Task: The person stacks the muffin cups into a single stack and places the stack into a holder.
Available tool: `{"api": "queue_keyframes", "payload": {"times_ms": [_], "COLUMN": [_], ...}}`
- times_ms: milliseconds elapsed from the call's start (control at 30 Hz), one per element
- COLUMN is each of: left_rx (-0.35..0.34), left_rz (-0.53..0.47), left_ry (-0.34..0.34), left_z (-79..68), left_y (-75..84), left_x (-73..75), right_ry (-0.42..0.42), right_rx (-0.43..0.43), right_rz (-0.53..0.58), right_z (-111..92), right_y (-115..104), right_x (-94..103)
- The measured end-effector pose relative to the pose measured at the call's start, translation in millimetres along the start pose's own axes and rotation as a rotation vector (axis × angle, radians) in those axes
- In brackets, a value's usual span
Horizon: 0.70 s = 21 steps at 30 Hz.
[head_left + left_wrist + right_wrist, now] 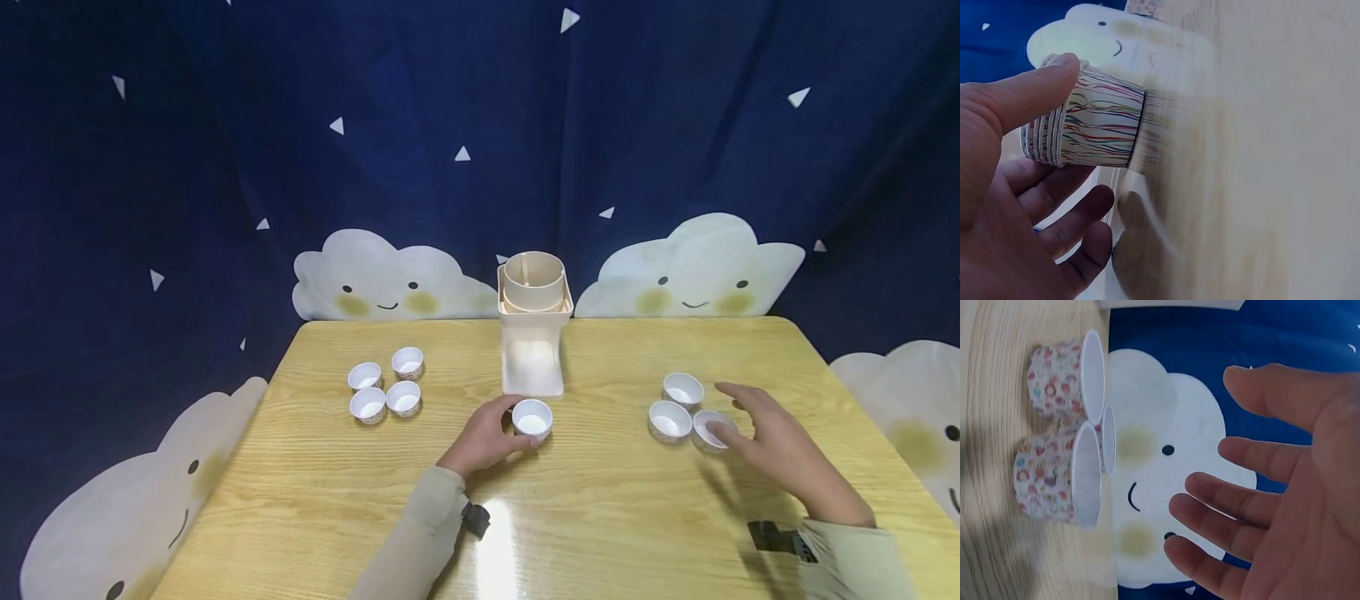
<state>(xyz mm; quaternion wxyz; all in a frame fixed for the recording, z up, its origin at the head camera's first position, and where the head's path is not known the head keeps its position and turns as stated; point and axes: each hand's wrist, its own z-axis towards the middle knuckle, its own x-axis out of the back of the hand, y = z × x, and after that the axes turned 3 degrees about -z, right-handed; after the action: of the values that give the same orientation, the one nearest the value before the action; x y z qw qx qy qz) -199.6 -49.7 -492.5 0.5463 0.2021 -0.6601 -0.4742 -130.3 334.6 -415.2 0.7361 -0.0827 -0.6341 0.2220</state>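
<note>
Near the table's middle, my left hand (486,435) holds a nested stack of white paper cups (533,417) between thumb and fingers. In the left wrist view the stack (1100,122) shows wavy coloured lines and several rims, its base against the wooden surface. My right hand (776,450) hovers with spread fingers over a group of three paper baking cups (670,422) on the right. Nothing lies in its grasp. In the right wrist view these cups (1054,478) carry a small colourful print and stand apart from the fingers (1229,500).
A cream dispenser-like stand (531,358) with a round open top stands at the back middle. Several more white cups (367,406) are grouped on the left of the wooden table (300,500). A dark blue curtain (420,192) with clouds hangs behind.
</note>
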Motion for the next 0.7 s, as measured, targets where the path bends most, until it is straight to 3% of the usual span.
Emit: {"api": "queue_keyframes", "payload": {"times_ms": [233, 467, 700], "left_rx": [-0.014, -0.009, -0.006], "left_rz": [0.008, -0.005, 0.001], "left_ry": [0.010, 0.012, 0.003], "left_z": [0.6, -0.7, 1.4], "left_y": [-3.8, -4.3, -5.8], "left_x": [-0.5, -0.1, -1.1], "right_ry": [0.011, 0.048, -0.003], "right_rx": [-0.023, 0.009, 0.004], "right_rz": [-0.015, -0.007, -0.056], "right_z": [-3, -9, -9], "right_y": [15, 34, 51], "right_x": [0.1, -4.5, -15.7]}}
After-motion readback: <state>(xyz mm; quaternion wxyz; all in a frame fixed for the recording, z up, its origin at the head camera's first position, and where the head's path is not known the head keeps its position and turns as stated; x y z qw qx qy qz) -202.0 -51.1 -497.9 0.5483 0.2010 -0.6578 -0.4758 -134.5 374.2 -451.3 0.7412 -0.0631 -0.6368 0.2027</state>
